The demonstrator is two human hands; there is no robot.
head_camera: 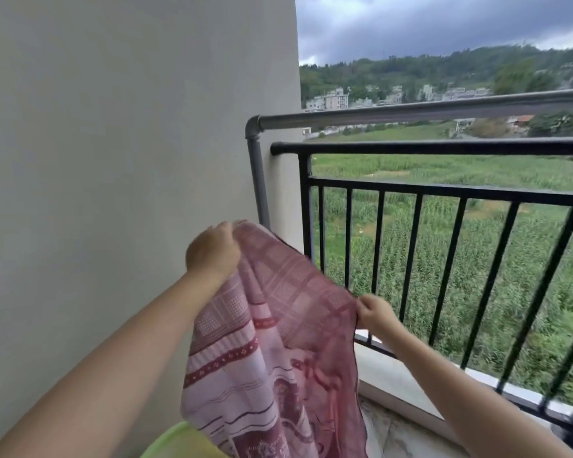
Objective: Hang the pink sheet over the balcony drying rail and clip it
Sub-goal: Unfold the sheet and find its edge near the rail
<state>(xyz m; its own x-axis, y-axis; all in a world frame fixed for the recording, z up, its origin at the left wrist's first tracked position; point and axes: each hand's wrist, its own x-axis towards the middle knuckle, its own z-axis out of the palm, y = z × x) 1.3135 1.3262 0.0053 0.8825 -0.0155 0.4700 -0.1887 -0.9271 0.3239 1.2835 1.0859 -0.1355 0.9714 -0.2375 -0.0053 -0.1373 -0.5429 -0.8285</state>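
The pink patterned sheet [278, 342] hangs between my two hands in front of the balcony railing, its lower part dropping out of view at the bottom. My left hand [212, 251] grips its upper edge near the wall. My right hand [374, 314] pinches the edge lower and to the right. The grey drying rail [411, 112] runs horizontally above and beyond the sheet, well above both hands. No clips are in view.
A black metal balcony railing [444, 148] with vertical bars stands just below the grey rail. A white wall [129, 143] fills the left. A light green basin rim [176, 439] shows at the bottom. Fields and hills lie beyond.
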